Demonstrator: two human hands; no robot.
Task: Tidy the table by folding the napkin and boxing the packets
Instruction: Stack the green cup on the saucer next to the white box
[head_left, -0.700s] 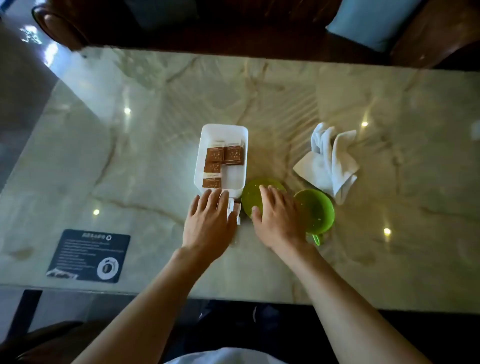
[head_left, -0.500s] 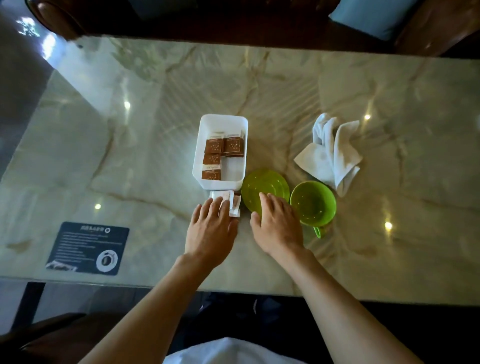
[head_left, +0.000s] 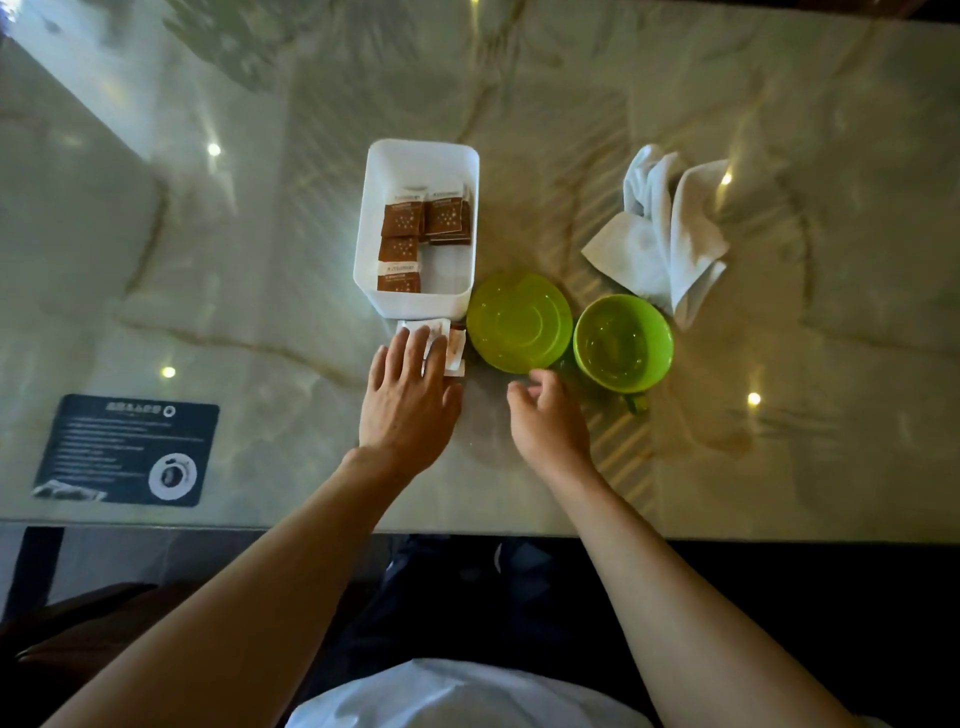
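Observation:
A white box (head_left: 373, 228) stands at the table's middle with several brown packets (head_left: 427, 221) inside. Just in front of its near wall, loose packets (head_left: 455, 347) lie on the marble. My left hand (head_left: 408, 395) rests flat over them, fingertips spread on top and pressing, not gripping. My right hand (head_left: 548, 418) hovers to the right, fingers loosely curled and holding nothing, close to the near rim of the green saucer (head_left: 519, 322). A crumpled white napkin (head_left: 662, 236) lies unfolded at the right, beyond the green cup (head_left: 623, 343).
The saucer touches the box's right front corner and the cup stands beside the saucer, its handle toward me. A dark printed card (head_left: 127, 449) lies flat at the near left. The table's front edge (head_left: 467, 532) runs just under my forearms.
My right hand came off the saucer, drew back toward me and curled its fingers. My left hand slid back slightly, uncovering more of the loose packets. The camera tilted down and closer.

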